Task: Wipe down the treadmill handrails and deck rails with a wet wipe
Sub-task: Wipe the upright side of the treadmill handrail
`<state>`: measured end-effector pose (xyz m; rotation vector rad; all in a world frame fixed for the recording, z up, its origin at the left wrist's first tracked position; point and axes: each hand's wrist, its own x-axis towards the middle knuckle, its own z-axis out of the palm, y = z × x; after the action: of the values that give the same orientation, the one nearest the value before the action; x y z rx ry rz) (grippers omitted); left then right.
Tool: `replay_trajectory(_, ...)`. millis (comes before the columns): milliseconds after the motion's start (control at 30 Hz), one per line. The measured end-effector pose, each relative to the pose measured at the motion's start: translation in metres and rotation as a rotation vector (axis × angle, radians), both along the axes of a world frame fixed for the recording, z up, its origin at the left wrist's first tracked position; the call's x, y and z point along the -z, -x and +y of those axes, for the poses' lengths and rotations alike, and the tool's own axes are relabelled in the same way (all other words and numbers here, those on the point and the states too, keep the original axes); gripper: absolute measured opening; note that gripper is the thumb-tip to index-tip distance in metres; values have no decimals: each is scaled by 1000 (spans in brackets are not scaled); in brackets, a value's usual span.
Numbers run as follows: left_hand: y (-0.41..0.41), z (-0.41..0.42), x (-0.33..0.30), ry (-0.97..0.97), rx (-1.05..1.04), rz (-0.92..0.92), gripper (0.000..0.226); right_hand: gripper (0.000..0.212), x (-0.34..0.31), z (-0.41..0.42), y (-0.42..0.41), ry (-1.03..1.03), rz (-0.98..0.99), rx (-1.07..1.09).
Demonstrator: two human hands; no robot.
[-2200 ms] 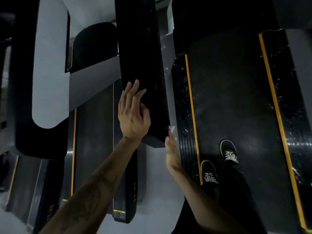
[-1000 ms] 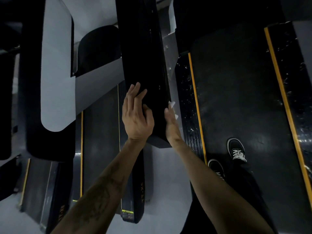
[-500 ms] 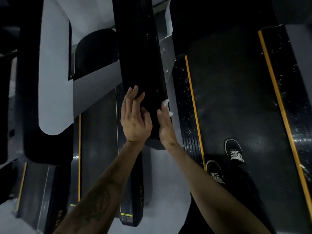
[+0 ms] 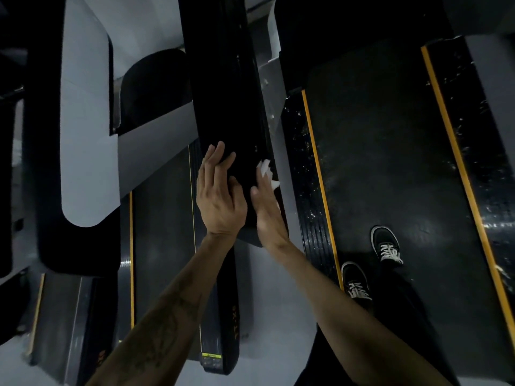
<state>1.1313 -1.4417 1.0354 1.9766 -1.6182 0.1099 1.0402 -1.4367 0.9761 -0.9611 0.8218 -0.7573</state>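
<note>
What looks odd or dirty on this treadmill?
The side rails either side of the belt carry scattered pale specks and streaks; whether dirt, scuffs or wet glints is unclear. Nothing looks broken or askew. The right hand presses the wipe on the handrail.

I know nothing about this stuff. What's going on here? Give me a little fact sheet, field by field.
Place: row of treadmills
Surface being cleaned: black handrail
Left hand: flat on the handrail's top, fingers straight
Right hand: presses a white wipe against the handrail's right edge
Wipe's position: near the handrail's close end
Person's stance: both shoes on the belt of the treadmill on the right
</note>
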Motion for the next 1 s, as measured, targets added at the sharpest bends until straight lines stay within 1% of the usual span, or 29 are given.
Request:
replay_trajectory(67, 0, 0, 0, 1, 4, -5, 42, 60, 7, 26, 10, 60, 45, -44)
replay_trajectory(133, 0, 0, -1, -4, 3, -8, 43, 58, 19, 43, 20, 14, 79, -73)
replay_trajectory(200, 1, 0, -1, -13, 1, -9, 43, 62, 23, 39, 23, -72, 85, -75)
replay_trajectory(300, 2, 0, -2, -17, -3, -17, 43, 73, 9, 8, 11, -147, 50, -47)
replay_trajectory(400, 2, 1, -2, -11, 1, -12, 42, 75, -7, -14, -3, -46, 15, -3)
replay_trajectory(533, 2, 1, -3, -12, 1, -6, 42, 59, 4, 8, 8, 80, 46, -76)
replay_trajectory(667, 2, 1, -3, -15, 9, -4, 44, 58, 26, 43, 29, 18, 114, -125)
replay_trajectory(767, 2, 0, -4, -19, -4, 28, 46, 61, 13, 23, 19, -25, 92, -97)
replay_trajectory(900, 0, 0, -6, -26, -59, 144, 50, 70, -15, -18, -7, 37, 33, -22)
replay_trajectory(1000, -3, -1, -5, -57, -48, 186, 48, 66, -16, -11, -2, 78, 22, -67)
